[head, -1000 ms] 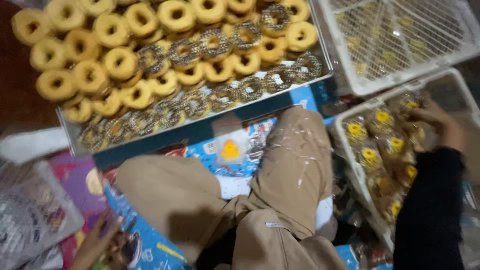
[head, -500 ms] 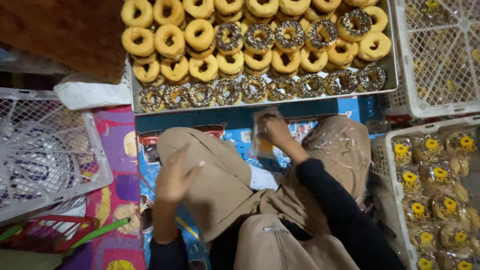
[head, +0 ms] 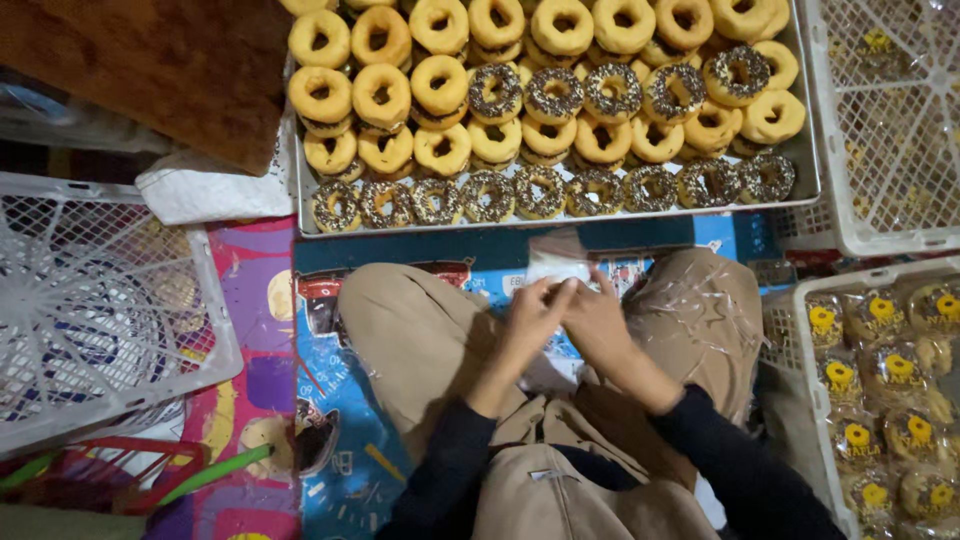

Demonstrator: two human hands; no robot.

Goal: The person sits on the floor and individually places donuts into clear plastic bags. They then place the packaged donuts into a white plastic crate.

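I sit cross-legged on a colourful mat. My left hand and my right hand meet in front of my knees, both gripping a small clear plastic bag by its lower edge. The bag stands up between the fingers; I cannot tell whether anything is inside it. Just beyond it lies a metal tray packed with ring doughnuts, plain golden ones at the back and left, sprinkle-covered ones in the middle and along the front row.
A white plastic crate at my right holds several bagged doughnuts. Another white mesh crate stands at the back right, and a third at my left. A brown board and white cloth lie at the back left.
The view swung back from the right crate to the tray. My hands came together: the left rose from my knee, and both now grip the bag the right hand was holding.
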